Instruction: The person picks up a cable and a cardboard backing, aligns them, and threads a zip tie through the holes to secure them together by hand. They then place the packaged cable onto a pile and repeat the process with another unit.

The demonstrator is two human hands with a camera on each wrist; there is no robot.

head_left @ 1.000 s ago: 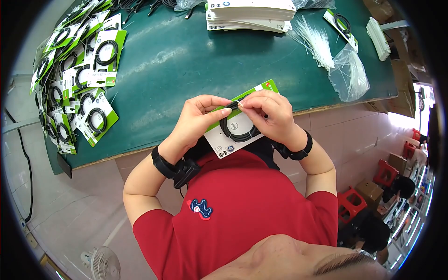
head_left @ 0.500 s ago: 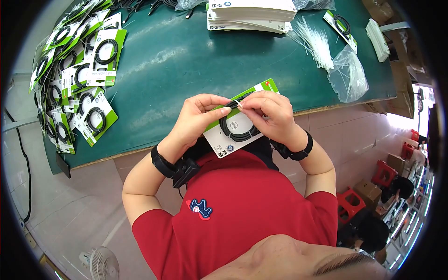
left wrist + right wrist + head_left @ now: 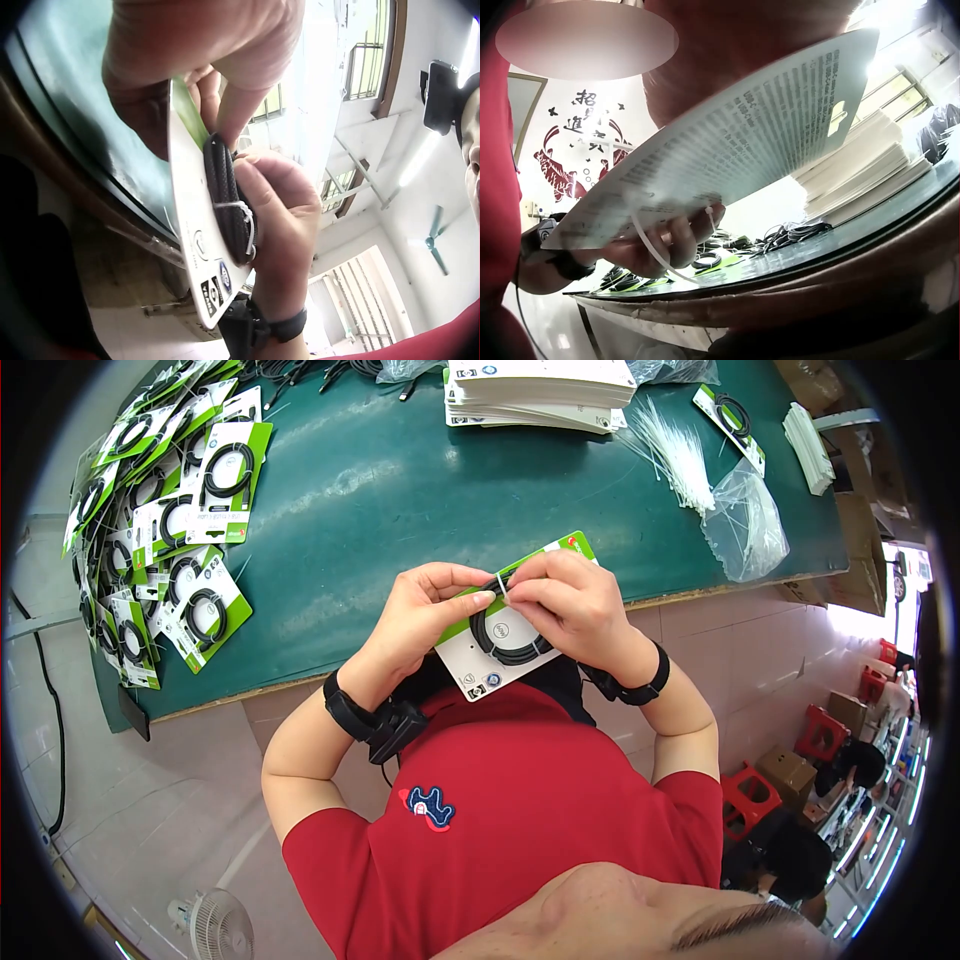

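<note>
The left hand (image 3: 425,612) pinches the black cable coil (image 3: 512,656) against its backing card (image 3: 458,657) at frame centre; the right hand (image 3: 578,605) pinches the white cable tie (image 3: 502,585). Probably light, springy coil, bendable card: best gripped together, near the edge.

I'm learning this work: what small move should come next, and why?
Probably the right hand should draw the white tie snug while the left hand steadies the black cable on the card: the right fingertips are at the tie, and a white strand curves loosely behind the card.
</note>
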